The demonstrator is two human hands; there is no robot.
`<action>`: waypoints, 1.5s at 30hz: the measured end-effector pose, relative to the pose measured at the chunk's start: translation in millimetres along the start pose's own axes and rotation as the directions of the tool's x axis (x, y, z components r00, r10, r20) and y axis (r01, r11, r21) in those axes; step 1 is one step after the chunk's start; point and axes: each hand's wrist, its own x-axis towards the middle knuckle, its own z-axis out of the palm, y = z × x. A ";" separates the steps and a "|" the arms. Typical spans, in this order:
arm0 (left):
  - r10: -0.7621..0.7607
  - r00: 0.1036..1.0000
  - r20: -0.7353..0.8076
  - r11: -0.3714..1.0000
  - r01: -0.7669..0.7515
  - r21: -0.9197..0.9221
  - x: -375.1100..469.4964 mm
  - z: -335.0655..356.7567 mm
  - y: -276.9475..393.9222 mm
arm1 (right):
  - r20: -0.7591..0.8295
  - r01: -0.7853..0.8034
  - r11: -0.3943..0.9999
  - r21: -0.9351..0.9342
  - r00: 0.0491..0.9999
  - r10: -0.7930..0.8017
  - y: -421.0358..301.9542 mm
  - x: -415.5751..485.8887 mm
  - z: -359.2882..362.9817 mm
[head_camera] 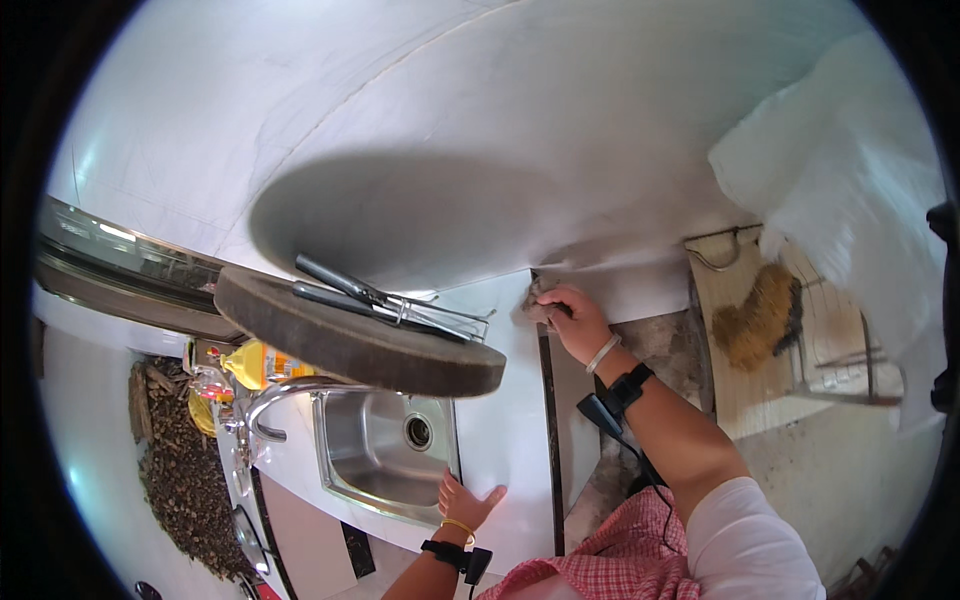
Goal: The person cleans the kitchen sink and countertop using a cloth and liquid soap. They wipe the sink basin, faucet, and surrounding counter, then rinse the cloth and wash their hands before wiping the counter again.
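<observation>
My right hand [579, 324] grips a bunched grey-brown cloth [541, 300], pressed on the far corner of the white countertop [499, 427] beside the wall. My left hand [465, 502] holds nothing; its fingers are spread over the near right rim of the stainless steel sink [375, 446], with the thumb over the counter. A chrome faucet [281, 390] curves over the sink's left side. Between the sink and the wall stands a thick round chopping board [360, 337] on its edge, with dark-handled utensils [345, 281] in a wire holder behind it.
Yellow bottles [251, 365] stand left of the faucet, near a window frame [135, 277]. A pile of chopped wood [180, 457] lies at the far left. To the right, a brown brush-like thing [757, 319] rests against a wooden board [727, 405], below a translucent plastic sheet [832, 165].
</observation>
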 end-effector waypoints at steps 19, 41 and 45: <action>0.075 0.997 0.006 0.997 -0.075 0.015 3.9 -1.7 -8.7 | 0.698 0.373 0.756 -0.538 0.700 0.151 -6.5 94.9 58.9; 0.018 0.999 0.048 1.000 -0.019 0.013 4.1 -10.5 1.6 | 0.917 0.866 0.304 -0.397 0.386 0.096 8.1 21.6 98.0; 0.005 0.998 0.068 1.000 -0.006 0.008 2.7 -13.5 3.9 | 0.876 0.646 0.615 -0.452 0.453 0.167 -3.2 13.3 78.9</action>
